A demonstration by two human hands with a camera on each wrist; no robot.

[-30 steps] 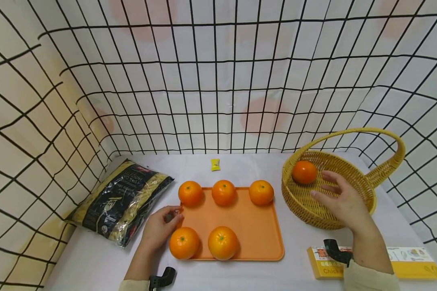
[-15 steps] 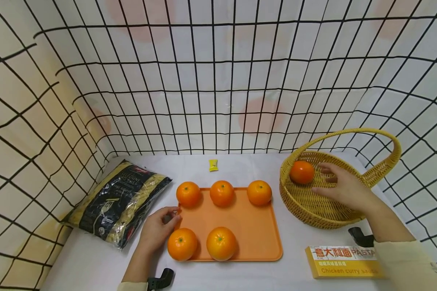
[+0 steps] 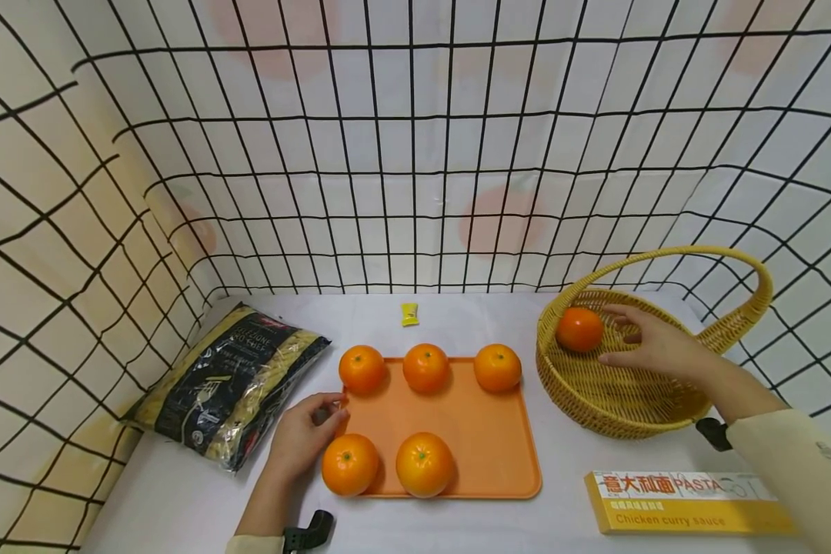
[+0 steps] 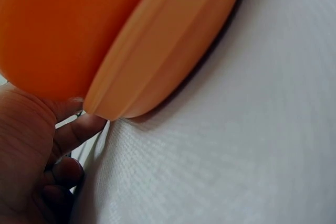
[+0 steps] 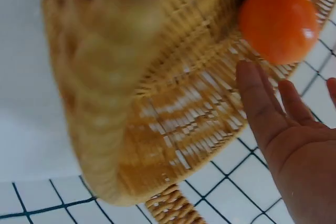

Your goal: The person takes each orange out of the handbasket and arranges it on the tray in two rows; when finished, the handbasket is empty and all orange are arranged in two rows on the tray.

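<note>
An orange tray [image 3: 485, 438] lies on the table with several oranges on it, among them a near-left orange [image 3: 349, 465]. My left hand [image 3: 303, 431] holds the tray's left rim between thumb and fingers; in the left wrist view, the fingertips [image 4: 86, 125] meet the rim below a large orange [image 4: 52, 30]. On the right stands a wicker basket [image 3: 589, 412] with a raised handle, and one smooth red-orange fruit [image 3: 579, 330] inside. My right hand [image 3: 654, 346] hovers over the basket, fingers extended and holding nothing. In the right wrist view its fingertips [image 5: 247, 72] are close to the fruit [image 5: 278, 22].
A black-and-yellow pasta bag [image 3: 231, 385] lies left of the tray. Behind the tray is a small yellow sachet [image 3: 409, 314]. A yellow-and-white pasta box [image 3: 679, 504] lies in front of the basket, partly hidden by the right sleeve. Black wire grids [image 3: 429, 169] surround the table.
My right forearm has swung outward to the right, uncovering more of the pasta box, while the right hand stays over the basket. The left hand, tray and fruit keep their places.
</note>
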